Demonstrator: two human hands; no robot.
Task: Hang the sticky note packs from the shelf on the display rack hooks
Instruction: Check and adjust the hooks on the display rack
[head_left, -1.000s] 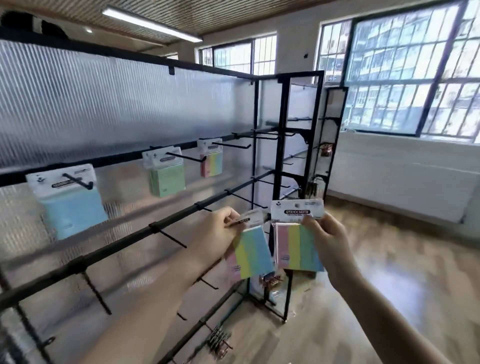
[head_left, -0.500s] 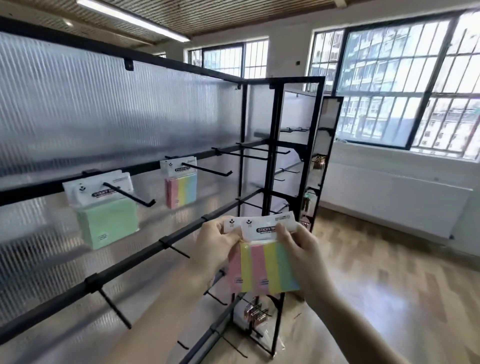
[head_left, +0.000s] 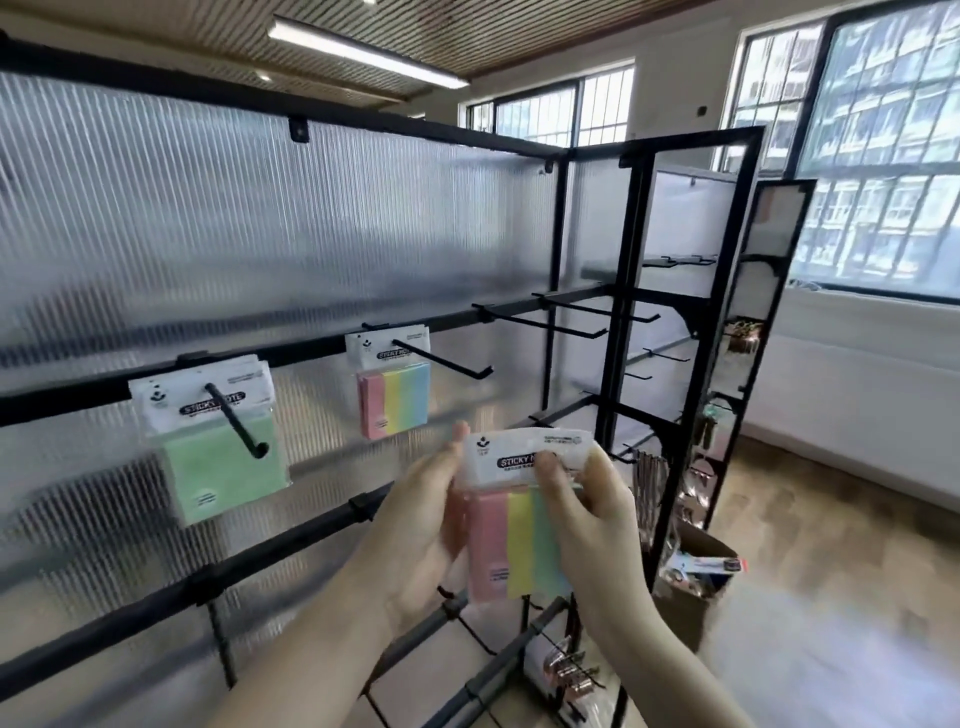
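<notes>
Packs (head_left: 511, 525) of striped notes are in both your hands, in front of the rack (head_left: 628, 364) and below its upper bar. From the head view, your left hand (head_left: 421, 525) grips the left edge and your right hand (head_left: 587, 519) pinches the white header card, fingers curled over it. The stack stands upright, header on top.

The striped pack (head_left: 395, 384) already hanging has a hook (head_left: 441, 358) up and to the left of your hands, its long axis pointing out toward you and to the right. I judge the left hand is nearer. Two free hooks (head_left: 545, 325) lie higher, straight above the packs.
</notes>
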